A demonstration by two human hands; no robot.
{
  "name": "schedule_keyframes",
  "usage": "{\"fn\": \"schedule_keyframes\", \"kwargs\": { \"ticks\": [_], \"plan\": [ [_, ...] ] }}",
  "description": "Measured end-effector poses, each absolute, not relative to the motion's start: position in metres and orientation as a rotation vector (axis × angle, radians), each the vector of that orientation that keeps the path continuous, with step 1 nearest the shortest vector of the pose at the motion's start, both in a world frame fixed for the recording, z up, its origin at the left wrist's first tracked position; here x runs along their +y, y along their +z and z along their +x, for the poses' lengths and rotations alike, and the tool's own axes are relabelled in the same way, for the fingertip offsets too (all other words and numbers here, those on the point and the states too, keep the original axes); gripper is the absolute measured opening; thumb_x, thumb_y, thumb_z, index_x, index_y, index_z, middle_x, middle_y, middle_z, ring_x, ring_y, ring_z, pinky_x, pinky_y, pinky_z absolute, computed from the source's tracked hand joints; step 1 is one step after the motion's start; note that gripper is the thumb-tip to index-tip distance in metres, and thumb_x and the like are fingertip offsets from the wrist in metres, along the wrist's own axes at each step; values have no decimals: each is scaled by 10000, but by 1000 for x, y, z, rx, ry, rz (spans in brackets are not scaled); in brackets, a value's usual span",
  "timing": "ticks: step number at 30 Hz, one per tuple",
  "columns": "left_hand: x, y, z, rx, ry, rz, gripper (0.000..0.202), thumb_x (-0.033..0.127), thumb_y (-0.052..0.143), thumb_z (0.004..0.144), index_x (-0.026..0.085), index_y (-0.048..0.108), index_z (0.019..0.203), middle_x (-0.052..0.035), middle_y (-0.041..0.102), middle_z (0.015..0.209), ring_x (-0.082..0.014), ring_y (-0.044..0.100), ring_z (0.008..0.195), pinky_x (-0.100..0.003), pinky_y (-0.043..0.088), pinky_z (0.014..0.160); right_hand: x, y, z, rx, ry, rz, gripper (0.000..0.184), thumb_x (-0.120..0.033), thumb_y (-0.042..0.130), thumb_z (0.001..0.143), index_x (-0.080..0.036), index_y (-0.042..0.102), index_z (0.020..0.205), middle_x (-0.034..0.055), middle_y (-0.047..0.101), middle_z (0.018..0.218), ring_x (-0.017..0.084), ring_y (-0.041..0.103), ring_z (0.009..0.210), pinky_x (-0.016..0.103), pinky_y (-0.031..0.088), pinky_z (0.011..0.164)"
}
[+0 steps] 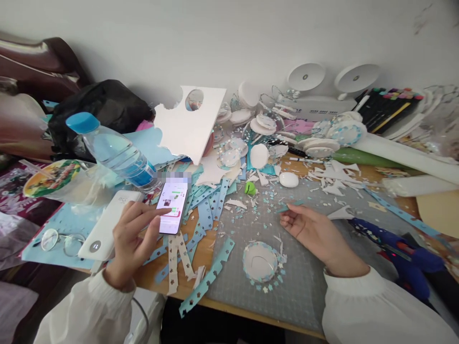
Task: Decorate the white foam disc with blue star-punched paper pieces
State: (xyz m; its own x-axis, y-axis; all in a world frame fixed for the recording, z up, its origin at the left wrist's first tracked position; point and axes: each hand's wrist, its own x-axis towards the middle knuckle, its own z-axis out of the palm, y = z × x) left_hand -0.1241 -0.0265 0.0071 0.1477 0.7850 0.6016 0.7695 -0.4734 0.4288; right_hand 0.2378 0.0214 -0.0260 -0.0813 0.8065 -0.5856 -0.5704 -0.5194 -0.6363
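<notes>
My left hand (134, 234) rests on the desk with its fingers stretched out, one fingertip touching the lit screen of a phone (172, 206) that lies among blue paper strips. Beside that hand sits a white power bank (109, 224). My right hand (315, 231) lies on the grey cutting mat (304, 277) with its fingers loosely curled and nothing visible in it. A round white disc ringed with small blue flowers (261, 262) lies on the mat between my two hands.
A blue glue gun (398, 253) lies at the right. A water bottle (114, 153) leans at the left, near glasses (62, 241). White card (190, 122), foam discs (319, 143), markers (389, 107) and paper scraps crowd the back.
</notes>
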Motion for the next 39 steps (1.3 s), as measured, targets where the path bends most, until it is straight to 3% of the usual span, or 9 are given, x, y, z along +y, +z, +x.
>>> {"fn": "schedule_keyframes", "kwargs": {
  "ticks": [6,9,12,15,18,21,28,33,39],
  "plan": [
    [-11,43,-58,1203,957,2212,238,193,462,920,169,692,977,-15,606,716,-131,531,647,-267,409,613,20,-26,238,-323,1757,-1160,218,-165,833,607,-182,616,622,-2,655,620,111,613,594,221,538,559],
    [5,40,-24,1010,757,2179,251,228,464,918,140,664,794,-15,590,653,-118,504,605,-249,380,578,19,-27,237,-369,1734,-1152,214,-193,823,616,-184,610,635,-4,651,620,113,610,588,234,526,569],
    [16,26,-6,950,647,2151,350,258,478,917,147,551,593,12,486,540,-101,418,539,-246,328,539,18,-25,234,-425,1651,-1087,235,-222,811,639,-201,578,630,-35,625,624,101,583,585,237,505,580],
    [17,12,-3,911,634,2109,401,255,468,923,152,491,536,30,419,500,-90,366,511,-241,293,517,14,-19,229,-451,1558,-1002,237,-246,802,667,-210,570,644,-59,607,669,80,552,617,212,481,594],
    [13,6,-6,886,567,2094,402,257,482,919,149,487,532,37,397,498,-81,343,501,-227,272,492,8,-11,226,-526,1541,-1003,168,-264,777,711,-227,616,741,-51,615,752,77,545,655,205,467,617],
    [9,3,-7,905,495,2143,301,262,528,897,147,573,621,32,468,537,-82,393,519,-215,292,501,2,-4,223,-615,1534,-1051,194,-292,779,710,-243,633,826,-33,622,804,94,543,669,230,463,642],
    [6,-8,-4,883,405,2419,188,258,559,864,168,611,708,12,567,622,-115,490,586,-249,326,569,-2,-5,218,-818,1449,-1093,236,-342,799,684,-250,628,818,-9,615,820,153,549,753,296,462,673],
    [4,-6,-2,837,412,2173,161,177,547,857,161,586,701,35,507,601,-86,439,562,-214,326,548,-6,-9,219,-954,1421,-1067,162,-325,749,762,-265,649,876,0,629,850,157,561,770,298,467,683],
    [5,6,-1,783,514,1884,215,151,547,844,142,552,629,50,417,549,-62,334,499,-191,269,462,-11,-8,221,-981,1444,-1081,185,-311,767,754,-275,646,889,-9,596,807,139,535,691,277,444,610]
  ]
}}
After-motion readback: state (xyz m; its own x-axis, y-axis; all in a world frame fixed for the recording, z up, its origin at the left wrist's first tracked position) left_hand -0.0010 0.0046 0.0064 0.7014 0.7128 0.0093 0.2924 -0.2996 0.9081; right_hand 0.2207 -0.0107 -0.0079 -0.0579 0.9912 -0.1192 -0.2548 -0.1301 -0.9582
